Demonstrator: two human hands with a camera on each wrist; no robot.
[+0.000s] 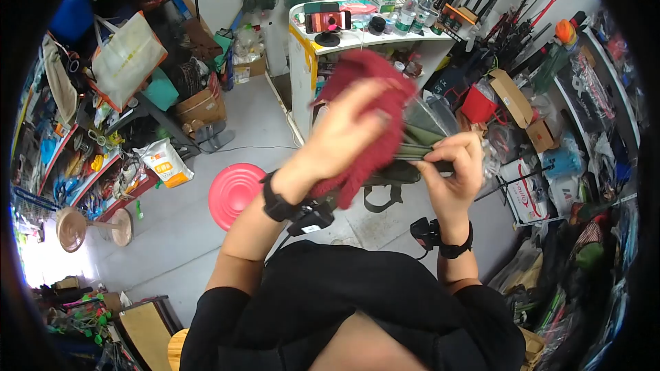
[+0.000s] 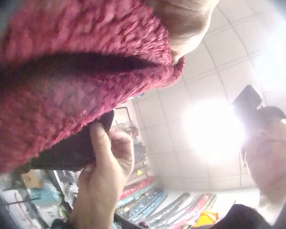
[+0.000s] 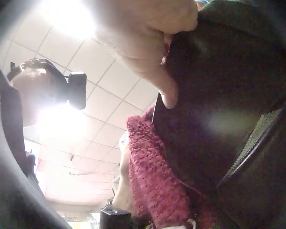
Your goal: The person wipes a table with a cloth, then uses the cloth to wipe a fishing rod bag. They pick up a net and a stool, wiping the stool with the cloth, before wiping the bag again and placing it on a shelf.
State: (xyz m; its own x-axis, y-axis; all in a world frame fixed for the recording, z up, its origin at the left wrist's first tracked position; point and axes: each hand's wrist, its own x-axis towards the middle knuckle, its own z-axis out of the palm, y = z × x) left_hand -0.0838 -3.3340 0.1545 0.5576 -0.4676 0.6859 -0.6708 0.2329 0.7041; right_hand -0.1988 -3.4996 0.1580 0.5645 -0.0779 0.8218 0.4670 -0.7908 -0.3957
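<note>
My left hand [image 1: 344, 130], blurred in the head view, grips a dark red fluffy cloth [image 1: 368, 65]. The cloth hangs in folds around that hand and covers part of a dark olive bag [image 1: 418, 135]. With thumb and fingers, my right hand [image 1: 459, 168] pinches the bag's edge at its right side. Seen from the right wrist, the bag's smooth dark panel [image 3: 219, 71] fills much of the view, and the red cloth [image 3: 155, 176] lies against its lower edge. A strap loop [image 1: 385, 203] hangs below the bag. The left fingertips are partly hidden by cloth.
Ahead stands a white counter [image 1: 299, 62] carrying a phone on a stand [image 1: 328, 24] and several bottles [image 1: 407, 14]. A pink round stool [image 1: 237, 196] is on the floor to the left. Crowded shelves [image 1: 69, 165], boxes [image 1: 512, 99] and rods line both sides.
</note>
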